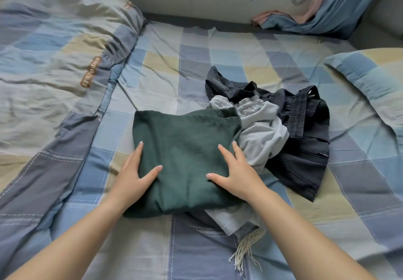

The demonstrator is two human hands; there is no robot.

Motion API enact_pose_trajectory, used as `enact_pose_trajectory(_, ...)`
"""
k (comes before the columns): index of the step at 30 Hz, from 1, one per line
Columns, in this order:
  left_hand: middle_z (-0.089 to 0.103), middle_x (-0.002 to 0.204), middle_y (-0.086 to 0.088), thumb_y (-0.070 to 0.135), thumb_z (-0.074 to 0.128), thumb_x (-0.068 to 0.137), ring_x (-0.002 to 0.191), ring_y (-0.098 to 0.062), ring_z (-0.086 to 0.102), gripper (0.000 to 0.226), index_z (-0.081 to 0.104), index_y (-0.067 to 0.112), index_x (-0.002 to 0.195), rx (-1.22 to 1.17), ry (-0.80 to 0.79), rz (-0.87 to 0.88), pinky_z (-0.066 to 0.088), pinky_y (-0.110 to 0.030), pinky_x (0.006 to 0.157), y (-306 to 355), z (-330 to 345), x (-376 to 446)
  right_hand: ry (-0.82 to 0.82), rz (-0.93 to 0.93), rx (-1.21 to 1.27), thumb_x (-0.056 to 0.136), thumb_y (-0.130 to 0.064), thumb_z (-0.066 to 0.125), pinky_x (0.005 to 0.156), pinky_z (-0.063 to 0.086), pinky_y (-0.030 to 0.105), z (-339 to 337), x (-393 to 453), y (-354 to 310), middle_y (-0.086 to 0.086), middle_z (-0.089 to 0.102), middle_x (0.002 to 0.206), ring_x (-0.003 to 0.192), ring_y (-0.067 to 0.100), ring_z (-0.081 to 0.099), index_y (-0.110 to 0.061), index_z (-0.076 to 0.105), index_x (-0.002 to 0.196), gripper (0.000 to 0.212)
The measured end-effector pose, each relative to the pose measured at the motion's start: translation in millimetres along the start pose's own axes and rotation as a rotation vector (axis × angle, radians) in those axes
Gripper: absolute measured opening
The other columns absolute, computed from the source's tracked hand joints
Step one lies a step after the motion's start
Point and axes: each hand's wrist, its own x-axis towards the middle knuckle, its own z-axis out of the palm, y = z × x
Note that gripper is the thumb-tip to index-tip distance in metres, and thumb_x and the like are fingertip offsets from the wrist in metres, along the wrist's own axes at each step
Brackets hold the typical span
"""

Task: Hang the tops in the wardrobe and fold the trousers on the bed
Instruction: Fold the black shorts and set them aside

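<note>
A folded pair of dark green trousers (pixel 185 155) lies in the middle of the bed (pixel 196 46), on its checked blue, grey and beige sheet. The left hand (pixel 133 175) lies flat along the left edge of the folded piece, fingers straight, thumb on the cloth: its grip is open and pressing. The right hand (pixel 237 170) rests flat on the right part of the same piece, fingers spread and straight, grip also open. Just right of the green trousers, partly under them, lie crumpled light grey trousers (pixel 261 131) and, farther right, black trousers (pixel 305 149). A quilt (pixel 54 46) lies far left, a pillow (pixel 370 77) far right.
</note>
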Motion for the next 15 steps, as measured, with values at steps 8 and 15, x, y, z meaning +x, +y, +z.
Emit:
enact_pose_trajectory(8,0.017,0.158,-0.002,0.045,0.075,0.075,0.144,-0.013,0.020,0.092,0.020,0.043,0.147,0.247,-0.054,0.091,0.030,-0.029,0.107,14,16,2,0.093,-0.081,-0.338,0.081,-0.058,0.061,0.102,0.040,0.034,19,3,-16,0.001,-0.013,0.159,0.129,0.027,0.038,-0.032,0.011,0.152,0.090)
enact_pose_trajectory(15,0.039,0.149,-0.006,0.019,0.075,0.081,0.139,-0.018,0.033,0.066,0.047,0.022,0.140,0.224,-0.099,0.140,0.026,-0.025,0.113,31,3,-10,0.269,-0.237,-0.438,0.078,-0.015,0.075,0.093,0.050,0.038,11,-24,-32,0.016,0.028,0.152,0.120,0.032,0.051,-0.007,0.047,0.137,0.065)
